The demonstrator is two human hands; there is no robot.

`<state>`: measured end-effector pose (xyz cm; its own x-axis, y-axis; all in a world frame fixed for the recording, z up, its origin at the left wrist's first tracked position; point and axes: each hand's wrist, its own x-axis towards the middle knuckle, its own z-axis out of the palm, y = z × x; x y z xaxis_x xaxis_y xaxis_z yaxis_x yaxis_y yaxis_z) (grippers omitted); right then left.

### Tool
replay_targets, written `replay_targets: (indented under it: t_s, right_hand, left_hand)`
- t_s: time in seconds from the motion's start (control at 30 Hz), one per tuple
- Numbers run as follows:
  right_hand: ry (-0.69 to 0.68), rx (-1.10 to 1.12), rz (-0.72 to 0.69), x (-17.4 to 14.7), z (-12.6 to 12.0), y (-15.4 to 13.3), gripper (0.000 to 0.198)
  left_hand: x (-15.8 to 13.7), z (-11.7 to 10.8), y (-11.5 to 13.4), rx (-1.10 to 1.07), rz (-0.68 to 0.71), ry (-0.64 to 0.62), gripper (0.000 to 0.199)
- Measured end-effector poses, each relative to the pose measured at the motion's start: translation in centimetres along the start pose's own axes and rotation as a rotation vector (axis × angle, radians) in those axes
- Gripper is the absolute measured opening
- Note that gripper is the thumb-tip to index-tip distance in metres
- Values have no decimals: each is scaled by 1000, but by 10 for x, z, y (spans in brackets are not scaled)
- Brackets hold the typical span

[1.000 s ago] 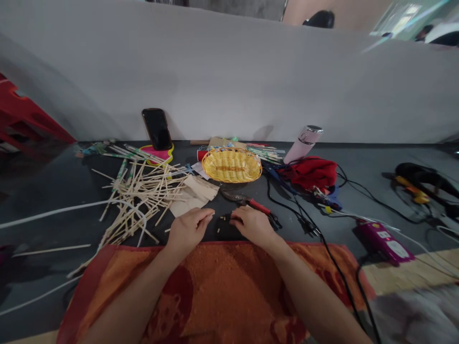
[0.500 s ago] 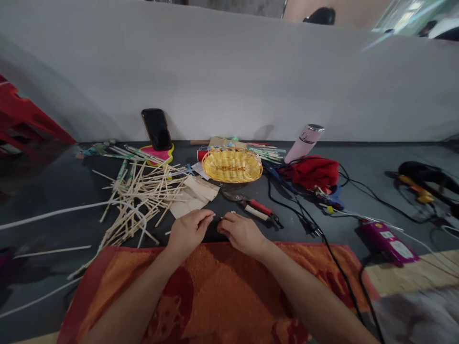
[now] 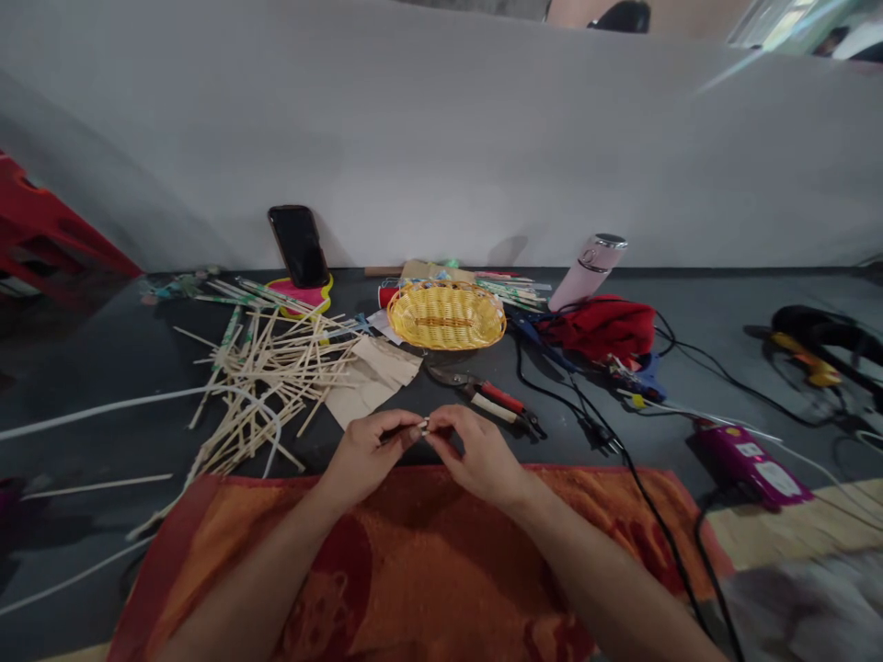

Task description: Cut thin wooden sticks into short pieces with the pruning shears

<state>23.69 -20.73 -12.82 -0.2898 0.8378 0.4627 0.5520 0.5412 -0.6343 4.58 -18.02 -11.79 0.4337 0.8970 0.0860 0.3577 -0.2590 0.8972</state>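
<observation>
My left hand [image 3: 376, 450] and my right hand [image 3: 473, 449] meet fingertip to fingertip above the dark surface, at the far edge of an orange towel [image 3: 441, 561]. Both are closed in a pinch. Between the fingertips shows a tiny pale piece [image 3: 424, 425], too small to name. Beyond my left hand lies a sheet of brown paper [image 3: 369, 382]. Pruning shears [image 3: 493, 400] with red and white handles rest past my right hand. A yellow woven basket [image 3: 447, 317] stands straight ahead of both hands.
Thin pale sticks [image 3: 269, 377] are heaped at the left. A phone [image 3: 299, 246] leans against the wall. At the right are a pink flask [image 3: 588, 274], a red cloth [image 3: 603, 329], black cables and a purple box [image 3: 755, 467].
My hands have come together from a small gap, so their fingertips now meet around the pale piece. The objects on the surface have stayed in place.
</observation>
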Motion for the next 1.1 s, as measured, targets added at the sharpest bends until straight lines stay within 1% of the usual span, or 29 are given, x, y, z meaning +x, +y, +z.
replay_targets:
  t_s: [0.23,0.33,0.53,0.67,0.73,0.93,1.1]
  right_hand:
    - [-24,-69,-59,-1,-4,5,28]
    - [-38,-72,-89,-2,-3,5,30]
    - [-9,-14,-57,0,-5,3,24]
    - [2,46,-36,3,-9,-1,14]
    - [-3,67,-31,4,-10,-3,13]
    - [-37,50,-18,6,-11,-5,15]
    - [-96,-13,-36,6,-12,-2,14]
  left_hand:
    - [1,1,-1,33,13,-21,20]
    - [1,2,-1,64,25,-29,18]
    - [1,-2,7,23,19,-70,21]
    - [0,-3,9,-15,40,-66,24]
    - [0,-3,9,-4,55,-52,24]
    - [-1,-1,3,78,102,-38,19]
    - [-2,-2,1,230,164,-36,17]
